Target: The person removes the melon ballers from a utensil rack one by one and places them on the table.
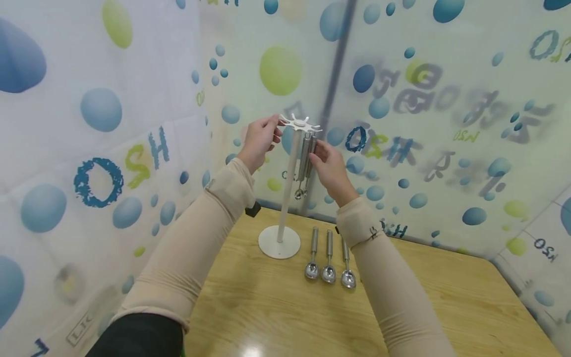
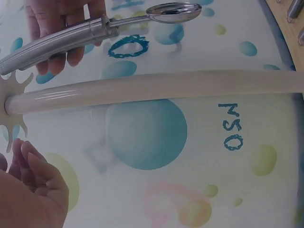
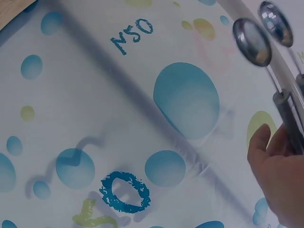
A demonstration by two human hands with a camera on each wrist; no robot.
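Note:
A white rotary rack [image 1: 289,188] stands upright on a round base, with a star-shaped ring of hooks on top. At the ring's left side, my left hand [image 1: 260,141] pinches one hook arm with its fingertips. Metal spoons [image 1: 305,156] with thick handles hang bowl-down from the right side. My right hand [image 1: 330,168] holds the handle of one hanging spoon [image 2: 61,45] between thumb and fingers, just below the hooks. Two spoon bowls [image 3: 252,42] show in the right wrist view. Three more metal spoons [image 1: 328,274] lie side by side on the table, right of the base.
The wooden table [image 1: 267,307] extends in front and to the right. A printed curtain [image 1: 285,69] with blue and green dots closes off the back and left close behind the rack. A small black object [image 1: 253,209] sits at the table's back edge.

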